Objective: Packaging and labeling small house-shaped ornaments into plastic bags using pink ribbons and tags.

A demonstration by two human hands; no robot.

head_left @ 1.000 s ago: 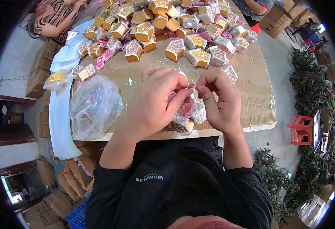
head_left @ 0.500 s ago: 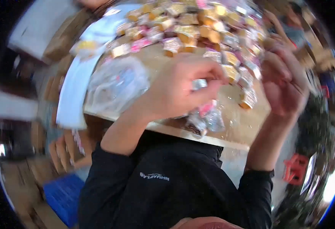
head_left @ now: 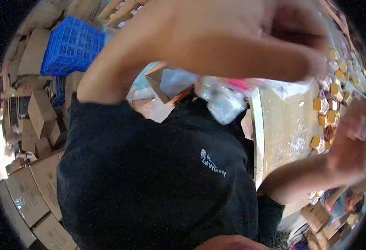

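My left hand [head_left: 241, 41] fills the upper middle, large and close, its fingers curled and pressed together. Beneath it, in front of my black shirt, hangs a clear plastic bag [head_left: 224, 106] with something pink in it; the upper part and the exact grip are hidden behind the hand. My right hand [head_left: 356, 129] is at the far right, over the table, blurred, fingers bent in. A thin pale strip [head_left: 363, 95] runs to its fingertips from the direction of my left hand. Past the right hand lie several small jars with gold lids [head_left: 333, 117].
The wooden table [head_left: 285, 137] has a pale edge beside my body. A blue plastic crate [head_left: 72, 46] stands at the upper left. Cardboard boxes [head_left: 29, 196] are stacked along the left. Another person [head_left: 341, 202] is at the lower right beyond the table.
The view has swung round to the left. My left hand has come up close with the plastic bag, off the table. My right hand now reaches far out to the right, wide apart from the left.
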